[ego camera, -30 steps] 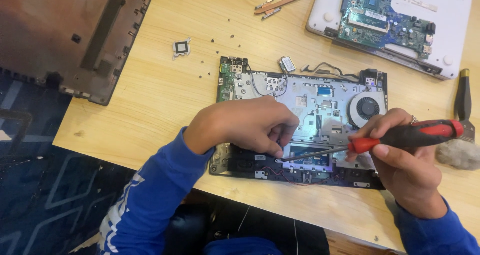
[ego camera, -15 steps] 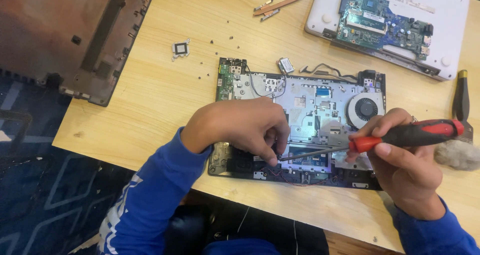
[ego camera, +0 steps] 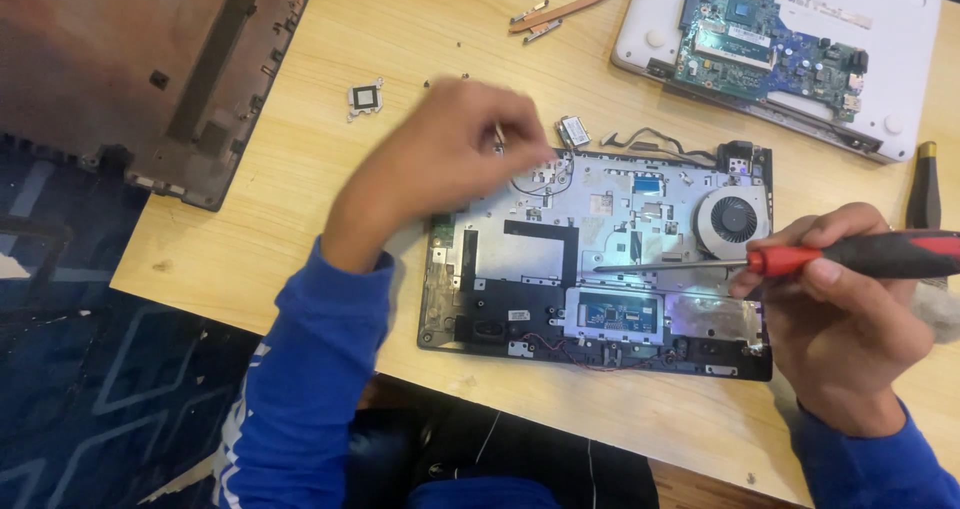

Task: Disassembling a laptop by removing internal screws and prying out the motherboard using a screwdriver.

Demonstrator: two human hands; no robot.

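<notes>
Teardown looks well along, judging by what's open. Laptop base (ego camera: 600, 259) lies bare on the worktop (ego camera: 250, 199), bottom cover off, metal frame, fan (ego camera: 733, 219) and touchpad board (ego camera: 612, 315) exposed. Boards and fan still sit in it, so stripping isn't finished.

Right hand (ego camera: 850, 329): fingers wrapped tight round the red-and-black screwdriver (ego camera: 800, 259), shaft lying level, tip over the middle of the frame, not on a screw as far as I can tell.

Left hand (ego camera: 440, 164) is blurred, over the base's far-left corner, fingers pressed together as if pinching something small at their tips; can't tell what it is.

Around the fingers: small module (ego camera: 572, 129) just beyond the left fingertips, square chip part (ego camera: 365, 97) further left of them, loose flat cables (ego camera: 570, 11) well beyond. White laptop shell (ego camera: 900, 59) with blue-green motherboard (ego camera: 765, 39) sits beyond the right hand. Second tool handle (ego camera: 924, 189) just past the right fingers. Dark cover panel (ego camera: 110, 69) far left.

Worktop is light wood, scattered with tiny screws. Floor below has a blue patterned carpet (ego camera: 90, 389).
</notes>
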